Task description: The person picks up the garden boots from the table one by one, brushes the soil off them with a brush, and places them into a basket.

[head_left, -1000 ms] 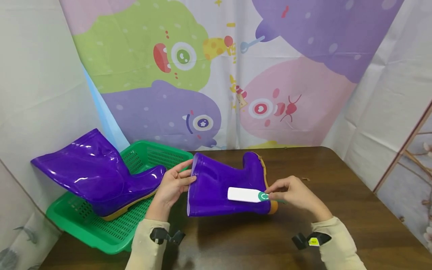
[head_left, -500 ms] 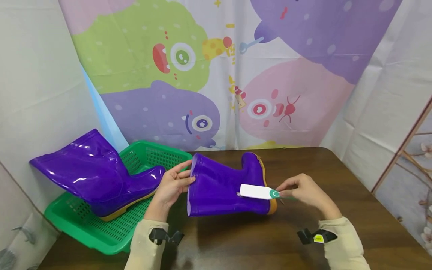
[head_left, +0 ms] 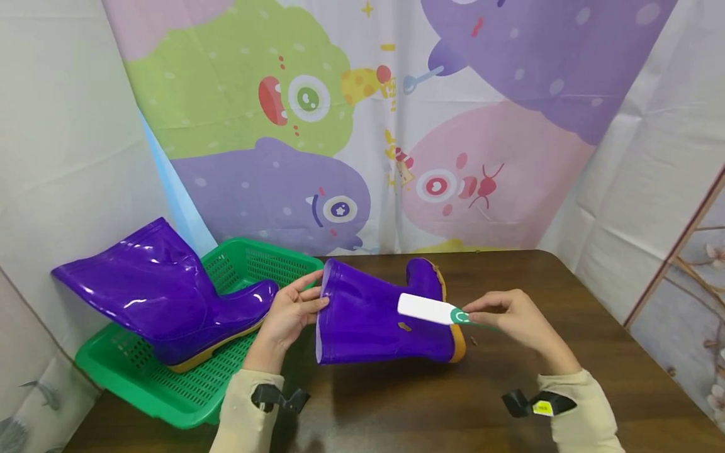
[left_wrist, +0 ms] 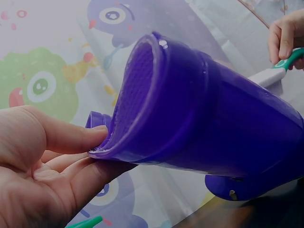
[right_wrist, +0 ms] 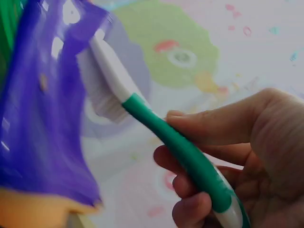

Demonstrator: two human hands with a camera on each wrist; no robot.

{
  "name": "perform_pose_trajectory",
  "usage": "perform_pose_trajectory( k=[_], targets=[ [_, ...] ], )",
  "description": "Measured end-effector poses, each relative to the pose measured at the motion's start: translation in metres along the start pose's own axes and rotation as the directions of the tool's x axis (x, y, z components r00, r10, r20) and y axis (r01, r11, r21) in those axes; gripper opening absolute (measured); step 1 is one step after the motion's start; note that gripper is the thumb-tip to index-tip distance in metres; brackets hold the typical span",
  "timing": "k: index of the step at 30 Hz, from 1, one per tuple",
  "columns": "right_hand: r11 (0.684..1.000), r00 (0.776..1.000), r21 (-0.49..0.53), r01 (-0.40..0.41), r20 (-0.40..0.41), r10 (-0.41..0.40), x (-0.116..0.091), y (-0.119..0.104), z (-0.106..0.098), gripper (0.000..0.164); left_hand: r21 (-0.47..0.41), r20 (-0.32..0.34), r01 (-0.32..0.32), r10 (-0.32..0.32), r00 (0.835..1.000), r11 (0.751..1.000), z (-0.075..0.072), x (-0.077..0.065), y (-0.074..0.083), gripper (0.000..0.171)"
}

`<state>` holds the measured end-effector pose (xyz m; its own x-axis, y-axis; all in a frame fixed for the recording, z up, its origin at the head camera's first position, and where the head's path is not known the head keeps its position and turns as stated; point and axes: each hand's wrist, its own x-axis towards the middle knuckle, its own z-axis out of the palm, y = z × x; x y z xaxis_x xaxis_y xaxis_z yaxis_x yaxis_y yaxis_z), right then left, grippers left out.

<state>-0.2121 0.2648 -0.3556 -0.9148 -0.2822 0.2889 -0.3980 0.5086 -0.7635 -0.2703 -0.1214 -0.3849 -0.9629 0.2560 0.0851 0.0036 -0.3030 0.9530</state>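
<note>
A purple rain boot (head_left: 362,321) with a yellow sole lies on its side, its opening toward the left. My left hand (head_left: 291,311) pinches the rim of that opening between thumb and fingers, as the left wrist view shows. My right hand (head_left: 510,318) grips the green handle of a white-headed brush (head_left: 427,308). The brush head is above the boot's shaft, bristles facing the boot in the right wrist view (right_wrist: 102,90). A small brown fleck of dirt (head_left: 404,326) sits on the shaft just below the brush head.
To the left, a second purple boot (head_left: 170,296) stands in a green perforated basket (head_left: 192,412). Small brown crumbs (head_left: 474,341) lie on the brown wooden table (head_left: 510,277) by the sole. A printed cartoon curtain (head_left: 317,75) hangs behind the table.
My right hand has moved right with the brush, then lifted its head up off the shaft, exposing the brown fleck. My left hand stays on the boot's rim.
</note>
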Motion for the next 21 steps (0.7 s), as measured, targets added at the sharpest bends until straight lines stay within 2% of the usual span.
perform_pose_trajectory(
  k=[4, 9, 15, 21],
  targets=[
    [0.998, 0.995, 0.054, 0.037, 0.090, -0.042, 0.007, 0.001, 0.020, 0.013, -0.004, 0.006, -0.004, 0.004, 1.000, 1.000, -0.001, 0.001, -0.001, 0.064],
    [1.000, 0.980, 0.010, -0.012, 0.197, 0.010, 0.011, 0.001, 0.034, 0.020, -0.009, 0.019, -0.012, 0.012, 1.000, 1.000, -0.002, 0.000, -0.001, 0.064],
    [0.999, 0.981, -0.009, -0.034, 0.191, 0.035, 0.011, 0.008, 0.032, 0.021, -0.008, 0.020, -0.015, 0.015, 1.000, 1.000, -0.002, 0.000, 0.000, 0.064],
    [0.993, 0.982, -0.025, -0.112, 0.148, 0.115, 0.009, 0.019, 0.017, 0.019, 0.007, 0.016, -0.020, 0.020, 1.000, 1.000, -0.003, -0.001, 0.000, 0.064]
  ],
)
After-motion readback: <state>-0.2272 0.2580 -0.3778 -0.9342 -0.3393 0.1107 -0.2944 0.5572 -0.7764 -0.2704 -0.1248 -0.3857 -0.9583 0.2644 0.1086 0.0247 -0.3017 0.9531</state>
